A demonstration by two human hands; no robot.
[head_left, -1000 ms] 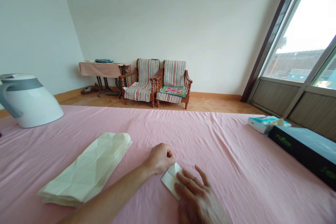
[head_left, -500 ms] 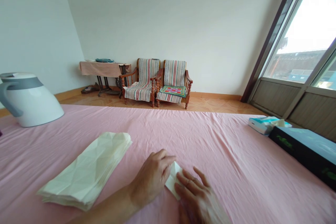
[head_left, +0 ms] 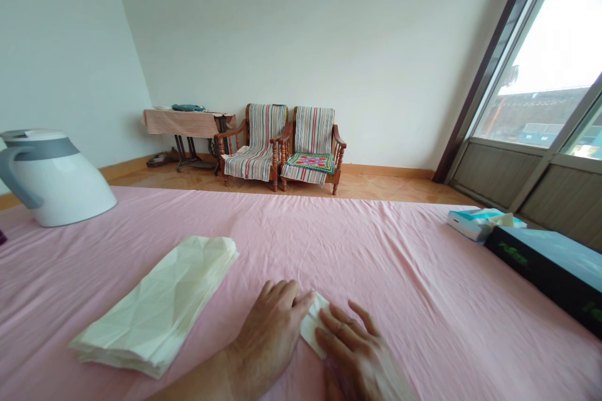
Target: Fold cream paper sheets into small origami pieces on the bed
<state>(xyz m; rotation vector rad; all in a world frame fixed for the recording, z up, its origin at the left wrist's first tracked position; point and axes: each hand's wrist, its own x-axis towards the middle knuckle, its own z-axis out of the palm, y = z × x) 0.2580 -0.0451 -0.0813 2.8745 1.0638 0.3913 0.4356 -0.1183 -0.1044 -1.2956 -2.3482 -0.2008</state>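
Note:
A small folded piece of white paper lies on the pink cloth near the front edge. My left hand lies flat beside it, fingers stretched out and fingertips pressing on the paper's left part. My right hand rests flat on the paper's right part with fingers spread. Most of the paper is hidden under both hands. A stack of creased cream paper sheets sits to the left of my left hand, apart from it.
A white kettle with a grey handle stands at the far left. At the right edge lie a dark long box and a white-teal tissue box. Beyond the table are two striped wooden chairs and a small side table.
My left hand went from a fist above the paper to a flat, open hand pressing on it and slid closer to me. My right hand stayed on the paper.

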